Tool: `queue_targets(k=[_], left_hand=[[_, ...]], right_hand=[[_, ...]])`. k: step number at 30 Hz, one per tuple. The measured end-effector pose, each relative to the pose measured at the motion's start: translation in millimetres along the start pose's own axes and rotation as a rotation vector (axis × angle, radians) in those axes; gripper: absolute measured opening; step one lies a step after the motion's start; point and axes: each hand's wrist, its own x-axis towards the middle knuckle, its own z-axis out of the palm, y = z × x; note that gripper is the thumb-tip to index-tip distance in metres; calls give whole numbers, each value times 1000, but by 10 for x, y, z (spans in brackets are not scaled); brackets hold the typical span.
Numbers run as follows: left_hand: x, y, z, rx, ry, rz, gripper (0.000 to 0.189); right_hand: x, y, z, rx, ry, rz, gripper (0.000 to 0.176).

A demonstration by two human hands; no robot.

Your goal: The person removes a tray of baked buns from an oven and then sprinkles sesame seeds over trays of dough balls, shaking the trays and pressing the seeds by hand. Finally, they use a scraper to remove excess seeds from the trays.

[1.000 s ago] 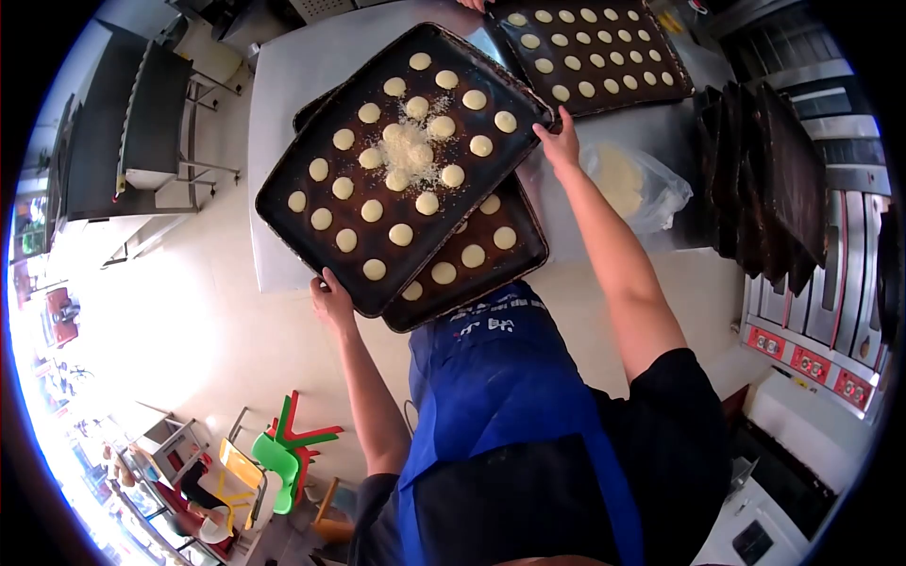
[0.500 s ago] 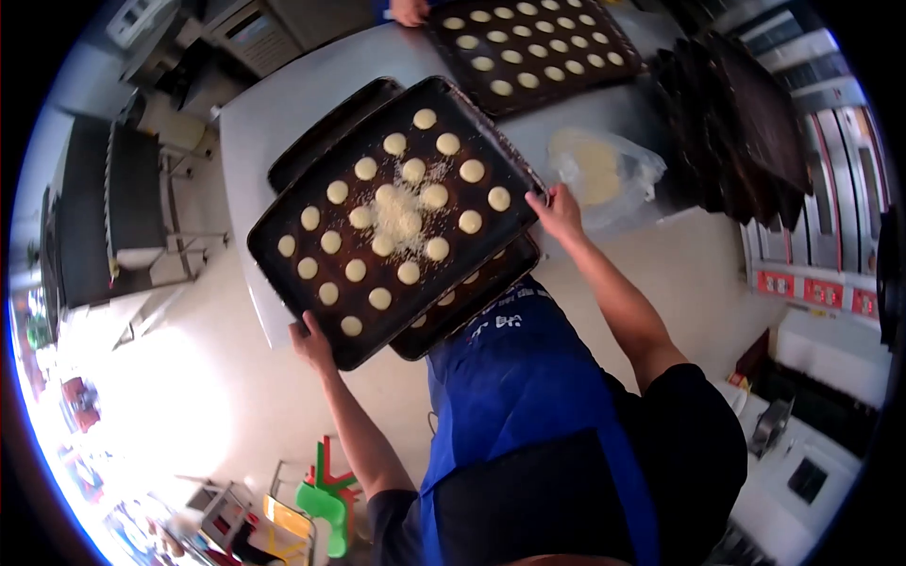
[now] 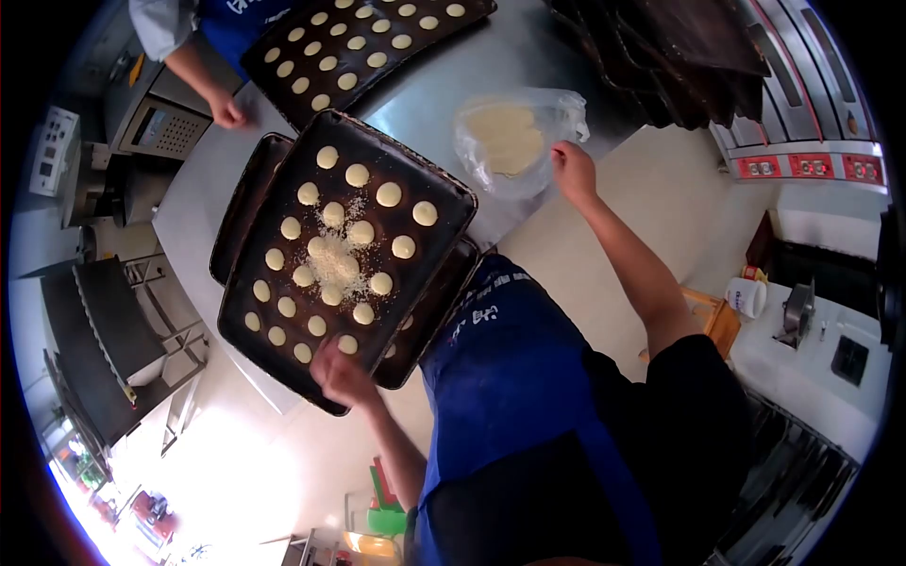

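A dark baking tray (image 3: 377, 141) lies tilted across other trays, holding several pale round dough pieces with a heap of pale crumbs (image 3: 337, 264) among them. My left hand (image 3: 344, 375), smeared by motion, is over the tray's near edge beside the dough pieces; its fingers are not clear. My right hand (image 3: 574, 174) is at the right edge of a clear plastic bag (image 3: 564, 113) with a flat pale yellow mass (image 3: 507, 137) inside. Its fingers are drawn together; whether they grip the bag is hidden.
Another tray (image 3: 396, 58) of dough rounds lies at the far side of the metal table (image 3: 193, 203). A co-worker's hand (image 3: 227, 110) rests by the table's far left edge. Dark trays (image 3: 661, 57) are stacked at the upper right. Ovens (image 3: 802, 113) stand beyond.
Both my hands have let go of the tray, which now rests on the trays below. My right hand has moved to the bag, my left over the tray's edge. The view has turned.
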Motion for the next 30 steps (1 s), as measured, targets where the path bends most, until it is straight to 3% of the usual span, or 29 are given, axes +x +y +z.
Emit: queue_targets(k=[1,3,5,7,8,11,15,18,20,21,23,24,26,27,29,30], left_hand=[[41,370,205,-198,-22,58,10],[112,1039,493,-303,-150,100,3],[133,1526,626,-467,-311,-90,4],[85,1627,843,-505,-331,48,4],[68,1675,857,-459,-283,10,4],[46,1776,847,-426,-322,88,1],[-91,1780,788,-358,-199,-129,3],[-199,1680,756,-322,-80,-277,4],[-271,1552,763,-322,21,-313,6],[-288,1507,722,-328,30,-326,6],[-286,1408,650,-289,74,-338,6],[-288,1372,613,-286,95,-325,7],[-347,1254,572,-298,81,-362,8],[-368,1202,552,-295,68,-389,9],[-401,1118,500,-316,89,-419,11],[-409,1079,463,-315,88,-422,11]], right_hand=[[61,6,87,-63,-61,-144,21],[243,-144,145,-135,-169,-227,28],[437,-293,279,-172,-297,-362,35],[556,-395,471,-315,-272,-540,52],[616,-477,533,-352,-366,-570,61],[711,-508,678,-420,-455,-774,62],[849,-210,1096,-468,-621,-766,57],[1019,163,1379,-441,-678,-658,41],[1060,463,1562,48,-551,-189,24],[1146,337,1415,39,-556,-203,24],[1368,-59,911,896,-973,967,24],[1351,97,918,884,-968,959,24],[1259,487,946,1637,-1128,1062,27],[1223,565,876,1626,-1137,1056,27],[1069,577,730,2052,-1195,1106,30],[1007,479,608,2043,-1223,1103,30]])
